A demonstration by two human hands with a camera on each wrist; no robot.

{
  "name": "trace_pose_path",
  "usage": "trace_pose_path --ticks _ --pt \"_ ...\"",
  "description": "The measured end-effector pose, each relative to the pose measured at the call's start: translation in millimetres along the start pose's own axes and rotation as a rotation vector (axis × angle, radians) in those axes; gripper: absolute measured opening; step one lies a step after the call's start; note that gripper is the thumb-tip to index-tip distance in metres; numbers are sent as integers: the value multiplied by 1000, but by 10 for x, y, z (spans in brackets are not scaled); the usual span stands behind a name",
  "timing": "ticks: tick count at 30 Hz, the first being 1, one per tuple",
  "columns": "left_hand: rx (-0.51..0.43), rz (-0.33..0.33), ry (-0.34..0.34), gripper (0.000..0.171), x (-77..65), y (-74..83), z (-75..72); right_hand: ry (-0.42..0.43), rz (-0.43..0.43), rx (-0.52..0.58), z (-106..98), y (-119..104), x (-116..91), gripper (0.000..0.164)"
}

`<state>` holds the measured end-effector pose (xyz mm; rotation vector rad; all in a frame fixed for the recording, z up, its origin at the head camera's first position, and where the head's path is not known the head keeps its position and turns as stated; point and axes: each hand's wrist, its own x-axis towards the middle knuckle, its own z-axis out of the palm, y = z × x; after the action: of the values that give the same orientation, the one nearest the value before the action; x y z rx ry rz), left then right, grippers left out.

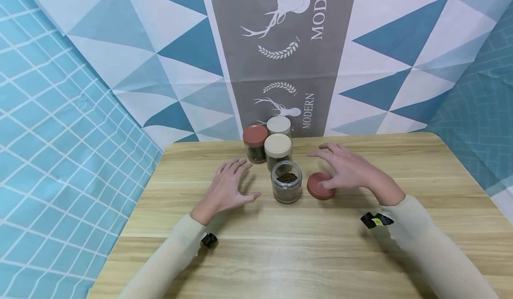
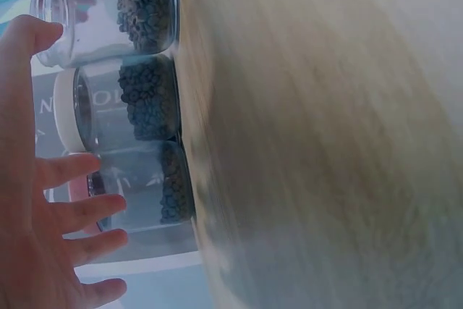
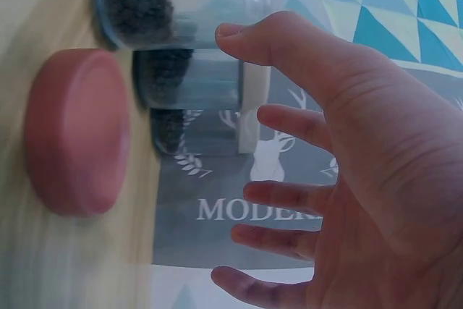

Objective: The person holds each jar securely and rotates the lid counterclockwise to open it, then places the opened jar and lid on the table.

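Note:
An open glass jar (image 1: 287, 189) partly filled with small dark brown pellets stands upright between my hands. Just right of it, a red lid (image 1: 320, 186) lies on the table. My right hand (image 1: 348, 169) hovers over that lid with fingers spread and nothing held; a gap shows between hand and lid (image 3: 78, 132) in the right wrist view. To the left of the jar, my left hand (image 1: 227, 186) is held with thumb and fingers apart, also holding nothing. Behind stand a jar with a cream lid (image 1: 278, 145), a red-lidded jar (image 1: 255, 137) and a white-lidded jar (image 1: 278, 125).
The wooden table (image 1: 256, 250) has its back edge against a wall covering (image 1: 286, 67) with triangles, deer heads and lettering. Blue checked cloth (image 1: 60, 147) hangs along the left side. The lidded jars are grouped close together near the back edge.

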<state>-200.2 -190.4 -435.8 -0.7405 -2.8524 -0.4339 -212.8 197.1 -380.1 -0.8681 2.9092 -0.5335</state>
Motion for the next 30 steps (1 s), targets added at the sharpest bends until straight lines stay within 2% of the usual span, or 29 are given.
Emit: trace_pose_path --ticks 6,10,16,24,30 --pt "-1 8 -10 92 -1 7 26 -13 2 4 -123 -58 79 88" --pt "2 9 -10 93 -1 12 37 9 -19 4 -204 -100 156 87" --pt "0 10 -6 95 0 17 51 89 -49 -2 -272 -149 273 83" --pt "-1 4 -16 98 -16 15 66 255 -65 38 -211 -198 453 84" --pt "10 24 3 98 -19 12 78 287 -75 73 -187 -235 597 85"
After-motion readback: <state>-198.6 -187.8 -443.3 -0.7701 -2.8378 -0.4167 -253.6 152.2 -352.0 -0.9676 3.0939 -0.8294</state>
